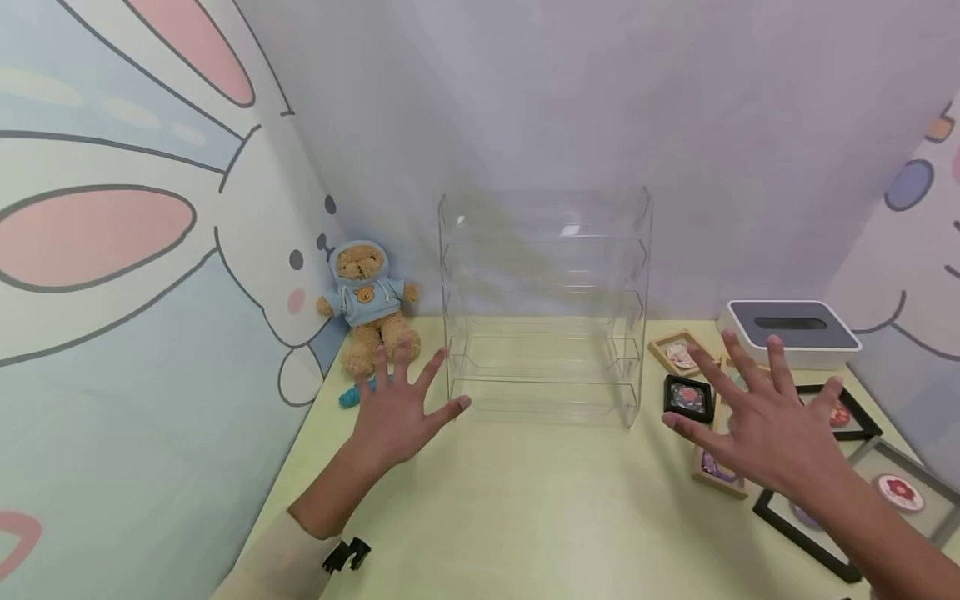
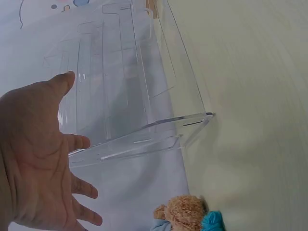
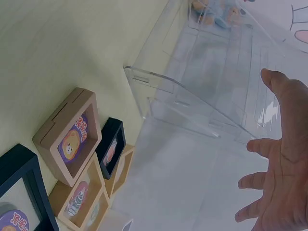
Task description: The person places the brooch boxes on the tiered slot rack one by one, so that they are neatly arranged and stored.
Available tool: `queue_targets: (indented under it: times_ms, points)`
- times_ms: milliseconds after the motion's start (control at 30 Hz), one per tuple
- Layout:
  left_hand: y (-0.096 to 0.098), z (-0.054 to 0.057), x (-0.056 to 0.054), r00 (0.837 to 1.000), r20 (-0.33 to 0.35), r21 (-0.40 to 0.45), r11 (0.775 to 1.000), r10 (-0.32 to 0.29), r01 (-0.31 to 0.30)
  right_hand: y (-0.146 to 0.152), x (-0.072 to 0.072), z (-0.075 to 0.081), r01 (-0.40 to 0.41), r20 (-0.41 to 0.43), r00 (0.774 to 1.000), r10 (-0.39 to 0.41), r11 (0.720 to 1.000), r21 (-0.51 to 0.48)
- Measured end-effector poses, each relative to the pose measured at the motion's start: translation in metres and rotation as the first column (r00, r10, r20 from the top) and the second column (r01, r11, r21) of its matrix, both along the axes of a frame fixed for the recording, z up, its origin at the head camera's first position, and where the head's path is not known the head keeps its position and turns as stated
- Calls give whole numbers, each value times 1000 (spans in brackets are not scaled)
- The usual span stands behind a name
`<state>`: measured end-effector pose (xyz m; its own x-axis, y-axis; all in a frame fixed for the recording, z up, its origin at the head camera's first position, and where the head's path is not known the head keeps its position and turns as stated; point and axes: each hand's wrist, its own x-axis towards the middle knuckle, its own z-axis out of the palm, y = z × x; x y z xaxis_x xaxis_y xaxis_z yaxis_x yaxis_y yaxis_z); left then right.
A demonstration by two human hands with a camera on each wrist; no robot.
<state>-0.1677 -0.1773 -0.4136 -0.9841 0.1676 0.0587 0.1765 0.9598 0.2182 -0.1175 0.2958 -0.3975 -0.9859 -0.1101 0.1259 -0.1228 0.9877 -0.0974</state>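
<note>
My left hand (image 1: 390,421) hovers over the left part of the table with its fingers spread, holding nothing. Beyond it stands a clear tiered acrylic rack (image 1: 543,382), its shelves bare, against the back wall. In the left wrist view the left palm (image 2: 38,159) is in front of the rack's side. My right hand (image 1: 780,433) is also spread wide and holds nothing; it overlaps several small picture frames in the head view. Among these are a small black frame (image 1: 688,398) and a wooden frame (image 3: 72,137) with a bear badge in it.
A teddy bear (image 1: 365,304) in a blue hoodie sits at the back left, with a blue yarn bundle (image 1: 349,397) by its feet. A white tissue box (image 1: 795,354) stands at the back right. Larger frames, one with a grey rim (image 1: 892,450), lie along the right edge.
</note>
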Motion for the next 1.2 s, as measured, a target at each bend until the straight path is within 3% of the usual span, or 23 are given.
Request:
queue_targets:
  times_ms: [100, 200, 300, 367, 467, 600, 767, 833, 933, 1200]
  points:
    - [-6, -12, -13, 1000, -1, 33, 999, 8, -8, 3, -4, -4, -4, -6, 1000, 3, 1000, -12]
    - [-13, -24, -29, 999, 40, 127, 992, 3, -8, 8, -11, -8, -16, -17, 1000, 15, 999, -33]
    - [-22, -33, -44, 992, 110, 291, 956, -64, 30, 15, -18, -13, -25, -26, 999, 24, 999, -45]
    - [-26, -38, -54, 978, 155, 419, 906, -141, 64, 20, -22, -17, -25, -28, 999, 24, 999, -46]
    - [-29, -47, -68, 945, 197, 604, 792, -262, 93, 25, -28, -22, -28, -29, 999, 27, 998, -48]
    - [-29, -57, -83, 914, 229, 750, 660, -335, 54, 32, -37, -26, -41, -16, 999, 40, 997, -62]
    - [-28, -66, -95, 882, 260, 839, 544, -392, -6, 41, -51, -33, -59, -10, 998, 58, 996, -69]
    - [-29, -69, -98, 872, 264, 860, 509, -413, -20, 46, -56, -36, -60, 3, 998, 60, 996, -70]
    - [-30, -72, -102, 863, 270, 877, 480, -426, -37, 53, -61, -41, -56, 35, 998, 58, 996, -66]
    - [-26, -78, -106, 855, 279, 877, 479, -436, -42, 70, -69, -58, -107, 138, 983, 119, 990, -91]
